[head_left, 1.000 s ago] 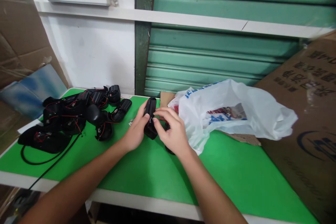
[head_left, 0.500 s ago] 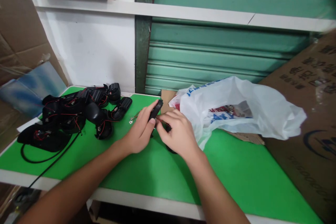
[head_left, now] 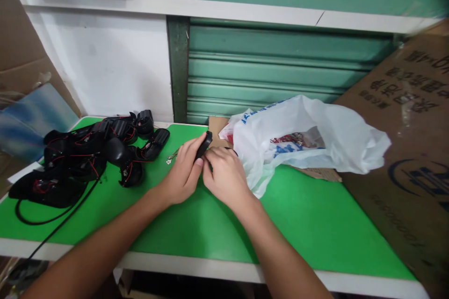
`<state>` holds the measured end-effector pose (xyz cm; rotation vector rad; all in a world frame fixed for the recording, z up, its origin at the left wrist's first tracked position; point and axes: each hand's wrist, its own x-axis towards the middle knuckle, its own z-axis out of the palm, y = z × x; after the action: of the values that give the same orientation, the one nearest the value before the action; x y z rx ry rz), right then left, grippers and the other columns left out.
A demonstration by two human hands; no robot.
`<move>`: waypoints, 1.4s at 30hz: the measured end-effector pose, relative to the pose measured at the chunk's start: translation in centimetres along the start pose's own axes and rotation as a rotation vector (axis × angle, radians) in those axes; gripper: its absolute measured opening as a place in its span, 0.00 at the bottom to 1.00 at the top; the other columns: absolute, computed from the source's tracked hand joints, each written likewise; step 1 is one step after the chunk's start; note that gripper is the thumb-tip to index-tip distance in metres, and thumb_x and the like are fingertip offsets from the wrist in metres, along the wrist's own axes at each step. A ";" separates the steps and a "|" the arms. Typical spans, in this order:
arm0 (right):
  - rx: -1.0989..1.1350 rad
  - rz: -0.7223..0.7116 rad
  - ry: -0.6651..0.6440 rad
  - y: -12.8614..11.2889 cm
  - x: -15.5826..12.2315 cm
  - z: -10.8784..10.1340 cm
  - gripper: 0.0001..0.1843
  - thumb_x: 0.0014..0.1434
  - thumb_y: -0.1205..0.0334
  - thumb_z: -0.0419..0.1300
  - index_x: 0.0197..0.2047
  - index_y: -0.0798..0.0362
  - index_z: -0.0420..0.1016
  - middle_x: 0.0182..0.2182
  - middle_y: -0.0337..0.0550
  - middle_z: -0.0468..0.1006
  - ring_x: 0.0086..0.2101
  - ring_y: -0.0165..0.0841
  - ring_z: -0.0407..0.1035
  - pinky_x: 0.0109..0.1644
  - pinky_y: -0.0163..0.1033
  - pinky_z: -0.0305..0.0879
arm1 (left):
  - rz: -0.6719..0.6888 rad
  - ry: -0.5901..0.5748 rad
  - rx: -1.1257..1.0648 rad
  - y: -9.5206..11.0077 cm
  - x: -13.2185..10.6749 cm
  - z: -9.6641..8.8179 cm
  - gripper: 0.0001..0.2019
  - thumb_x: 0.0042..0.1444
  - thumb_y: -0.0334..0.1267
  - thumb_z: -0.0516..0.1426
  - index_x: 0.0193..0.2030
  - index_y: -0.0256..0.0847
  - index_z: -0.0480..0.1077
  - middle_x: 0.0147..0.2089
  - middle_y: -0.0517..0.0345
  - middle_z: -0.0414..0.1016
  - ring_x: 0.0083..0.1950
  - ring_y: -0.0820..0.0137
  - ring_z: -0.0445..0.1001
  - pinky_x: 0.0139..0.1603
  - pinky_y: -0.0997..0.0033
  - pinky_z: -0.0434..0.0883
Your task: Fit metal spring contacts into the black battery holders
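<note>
My left hand [head_left: 182, 170] is closed round a black plastic part [head_left: 205, 144], thumb on the near side and fingers along the far side. The part stands tilted up above the green tabletop [head_left: 196, 229]. My right hand [head_left: 224, 168] is closed against it, fingertips curled in at its lower right. A dark edge [head_left: 231, 151] shows beyond the right knuckles; what those fingers pinch is hidden. Just left of my left hand lies a small metal-tipped piece with thin wires [head_left: 170, 159].
A pile of black plastic housings [head_left: 115, 149] with red wires lies at the left, a black cable [head_left: 66, 219] trailing over the edge. A white plastic bag [head_left: 315, 112] holding reddish items lies on cardboard [head_left: 217, 131] at the right. A large carton [head_left: 403, 149] stands far right.
The view has shifted slightly right. My right hand has turned and rolled over, and the black round piece beneath it is now mostly hidden. My left hand keeps its hold.
</note>
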<state>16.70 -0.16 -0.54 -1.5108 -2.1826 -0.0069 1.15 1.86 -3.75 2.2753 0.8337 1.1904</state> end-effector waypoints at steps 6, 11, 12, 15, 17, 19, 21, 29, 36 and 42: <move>-0.017 0.068 -0.043 -0.3 0.0 0.5 0.11 0.65 0.71 0.54 0.36 0.54 0.77 0.37 0.50 0.82 0.41 0.44 0.74 0.45 0.47 0.61 | -0.013 0.039 -0.017 -0.9 -0.2 1.1 0.29 0.74 0.40 0.43 0.80 0.46 0.45 0.75 0.43 0.59 0.75 0.58 0.58 0.75 0.51 0.57; 0.026 0.106 -0.081 -0.1 0.3 0.5 0.11 0.66 0.71 0.54 0.37 0.54 0.78 0.38 0.49 0.83 0.41 0.43 0.75 0.44 0.45 0.62 | -0.018 0.073 -0.020 -1.5 -0.3 1.6 0.29 0.75 0.41 0.43 0.80 0.45 0.46 0.75 0.42 0.61 0.74 0.58 0.60 0.75 0.50 0.58; 0.031 0.110 -0.089 -0.1 0.3 0.5 0.11 0.66 0.71 0.54 0.38 0.54 0.78 0.38 0.49 0.83 0.41 0.43 0.75 0.44 0.44 0.63 | -0.011 0.075 -0.015 -1.6 -0.3 1.7 0.29 0.75 0.41 0.43 0.80 0.45 0.46 0.75 0.42 0.60 0.74 0.57 0.60 0.75 0.50 0.58; 0.041 0.121 -0.108 -0.1 0.5 0.4 0.12 0.67 0.71 0.53 0.38 0.54 0.78 0.39 0.50 0.84 0.43 0.43 0.76 0.45 0.44 0.64 | 0.021 0.078 0.000 -1.9 -0.2 1.7 0.29 0.75 0.41 0.43 0.80 0.44 0.46 0.75 0.41 0.60 0.74 0.57 0.61 0.75 0.50 0.58; 0.049 0.132 -0.114 0.0 0.6 0.4 0.13 0.67 0.71 0.53 0.38 0.54 0.79 0.40 0.50 0.84 0.43 0.43 0.76 0.45 0.44 0.64 | 0.026 0.077 0.011 -2.0 -0.2 1.8 0.29 0.75 0.41 0.43 0.79 0.43 0.47 0.76 0.41 0.59 0.75 0.56 0.61 0.75 0.49 0.58; 0.058 0.140 -0.112 0.0 0.6 0.4 0.13 0.67 0.71 0.53 0.38 0.54 0.79 0.39 0.50 0.85 0.42 0.43 0.76 0.45 0.44 0.64 | 0.021 0.074 0.025 -2.1 -0.1 1.9 0.29 0.75 0.43 0.43 0.79 0.43 0.47 0.76 0.41 0.59 0.75 0.56 0.60 0.76 0.48 0.58; 0.062 0.145 -0.112 0.1 0.7 0.4 0.13 0.67 0.70 0.53 0.38 0.54 0.80 0.39 0.50 0.85 0.42 0.42 0.76 0.44 0.44 0.64 | 0.018 0.071 0.039 -2.0 0.0 1.9 0.29 0.75 0.44 0.42 0.79 0.43 0.47 0.76 0.40 0.59 0.75 0.57 0.60 0.75 0.48 0.58; -0.122 0.053 -0.089 -0.4 0.2 0.0 0.13 0.69 0.66 0.52 0.45 0.59 0.78 0.42 0.57 0.82 0.46 0.48 0.71 0.49 0.51 0.61 | -0.098 0.034 -0.062 -0.3 0.4 1.1 0.28 0.75 0.46 0.43 0.78 0.46 0.51 0.76 0.45 0.60 0.75 0.59 0.60 0.77 0.51 0.56; -0.110 0.031 -0.098 -0.6 0.1 0.0 0.13 0.69 0.68 0.50 0.43 0.57 0.77 0.40 0.56 0.80 0.44 0.48 0.71 0.48 0.50 0.58 | -0.038 0.060 -0.058 0.1 0.3 0.7 0.28 0.75 0.44 0.43 0.79 0.42 0.50 0.76 0.43 0.60 0.75 0.58 0.60 0.77 0.52 0.55; -0.102 -0.031 -0.108 -0.3 -0.1 0.0 0.14 0.70 0.68 0.49 0.43 0.57 0.76 0.42 0.56 0.81 0.44 0.48 0.71 0.47 0.49 0.58 | 0.024 0.053 -0.001 0.0 0.0 0.8 0.28 0.75 0.41 0.43 0.79 0.43 0.50 0.74 0.42 0.62 0.74 0.57 0.62 0.75 0.52 0.58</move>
<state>16.47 -0.32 -0.54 -1.5656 -2.3225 -0.0488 1.76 1.78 -4.20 2.2678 0.8273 1.2666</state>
